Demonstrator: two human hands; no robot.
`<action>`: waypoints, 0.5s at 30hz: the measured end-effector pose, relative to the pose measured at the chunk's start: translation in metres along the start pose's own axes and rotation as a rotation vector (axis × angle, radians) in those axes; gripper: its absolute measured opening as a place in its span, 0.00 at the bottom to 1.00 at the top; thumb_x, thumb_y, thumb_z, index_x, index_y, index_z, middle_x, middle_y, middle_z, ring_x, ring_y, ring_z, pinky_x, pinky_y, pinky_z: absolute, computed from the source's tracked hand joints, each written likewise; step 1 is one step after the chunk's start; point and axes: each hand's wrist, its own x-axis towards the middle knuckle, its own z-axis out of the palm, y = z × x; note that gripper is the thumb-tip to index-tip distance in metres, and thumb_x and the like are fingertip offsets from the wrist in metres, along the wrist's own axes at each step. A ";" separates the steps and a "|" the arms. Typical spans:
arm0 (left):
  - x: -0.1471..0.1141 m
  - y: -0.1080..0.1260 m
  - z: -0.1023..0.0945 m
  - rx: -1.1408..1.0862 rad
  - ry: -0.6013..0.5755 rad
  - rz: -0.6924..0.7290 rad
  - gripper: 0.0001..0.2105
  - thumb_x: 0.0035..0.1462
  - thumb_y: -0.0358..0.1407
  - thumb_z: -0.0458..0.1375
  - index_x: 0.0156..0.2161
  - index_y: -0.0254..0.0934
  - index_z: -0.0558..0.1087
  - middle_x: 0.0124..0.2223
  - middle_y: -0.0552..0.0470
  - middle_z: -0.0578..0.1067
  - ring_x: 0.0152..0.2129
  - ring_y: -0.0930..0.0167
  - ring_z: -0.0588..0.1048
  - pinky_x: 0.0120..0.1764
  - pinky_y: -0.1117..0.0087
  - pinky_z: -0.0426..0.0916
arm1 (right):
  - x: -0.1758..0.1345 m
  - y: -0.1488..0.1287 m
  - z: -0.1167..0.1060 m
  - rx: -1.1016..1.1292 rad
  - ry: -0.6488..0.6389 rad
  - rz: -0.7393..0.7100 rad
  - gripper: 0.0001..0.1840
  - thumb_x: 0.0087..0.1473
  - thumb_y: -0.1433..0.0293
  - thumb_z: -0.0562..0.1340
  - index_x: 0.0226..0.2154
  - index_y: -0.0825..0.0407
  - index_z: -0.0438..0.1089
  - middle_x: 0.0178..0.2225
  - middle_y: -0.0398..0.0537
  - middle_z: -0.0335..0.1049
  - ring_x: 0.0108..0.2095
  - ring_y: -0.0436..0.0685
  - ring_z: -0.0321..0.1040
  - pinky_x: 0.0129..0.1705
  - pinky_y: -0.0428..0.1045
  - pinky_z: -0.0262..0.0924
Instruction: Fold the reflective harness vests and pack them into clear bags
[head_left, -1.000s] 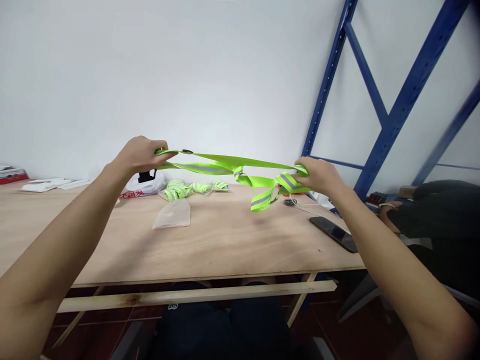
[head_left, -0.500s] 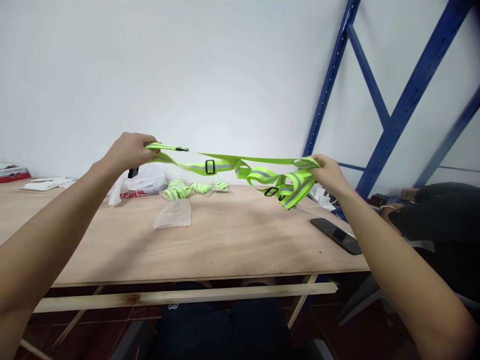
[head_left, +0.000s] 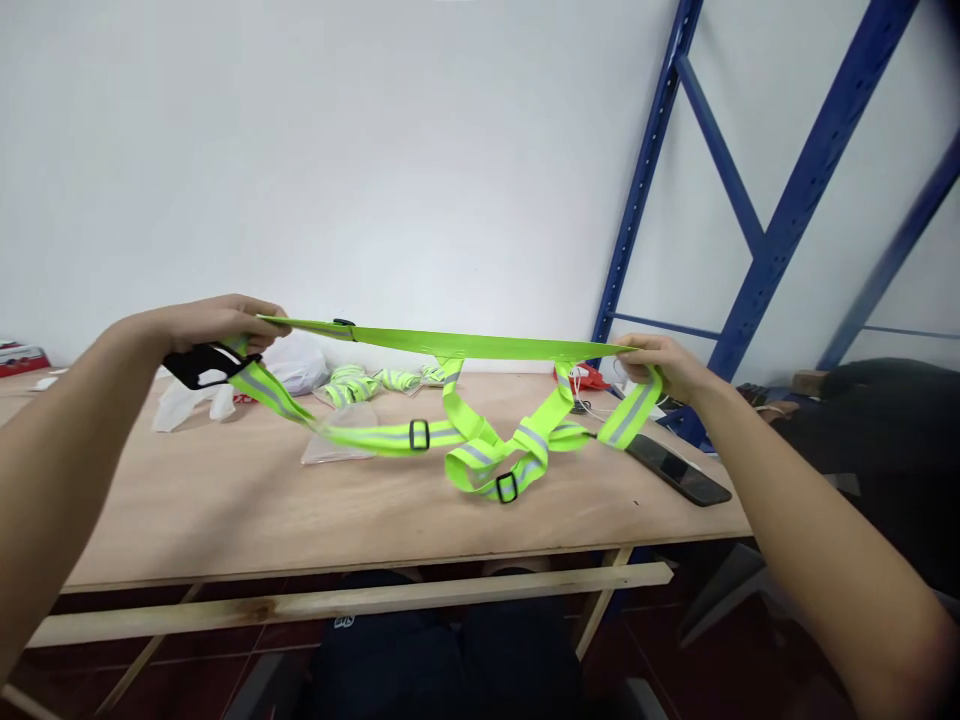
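A neon-yellow reflective harness (head_left: 487,346) with grey stripes is stretched between my two hands above the table. My left hand (head_left: 214,325) is closed on its left end, where a black buckle (head_left: 202,366) hangs just below the fingers. My right hand (head_left: 652,362) pinches the right end, and a short loop of strap drops under it. From the taut upper strap the other straps hang down in the middle, crossing and looping. Black slider buckles show on them, one of them the lower slider (head_left: 507,487).
On the wooden table (head_left: 420,520) several bundled reflective straps (head_left: 349,385) lie near the wall, beside white plastic bags (head_left: 296,362) and a clear pouch (head_left: 337,440). A phone (head_left: 679,470) rests at the right. Blue shelf posts (head_left: 787,200) stand behind; a dark-clothed person (head_left: 892,450) is at far right.
My hands have moved slightly lower and farther apart. The upper strap is now taut, and the bunched straps by my right hand have dropped open and hang in the middle.
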 end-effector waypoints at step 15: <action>-0.037 -0.009 -0.037 0.092 0.209 -0.021 0.20 0.41 0.51 0.64 0.33 0.36 0.78 0.24 0.52 0.73 0.17 0.74 0.65 0.19 0.74 0.58 | -0.018 -0.028 -0.011 -0.381 0.165 -0.073 0.18 0.49 0.50 0.67 0.31 0.48 0.77 0.31 0.52 0.77 0.27 0.61 0.71 0.29 0.56 0.65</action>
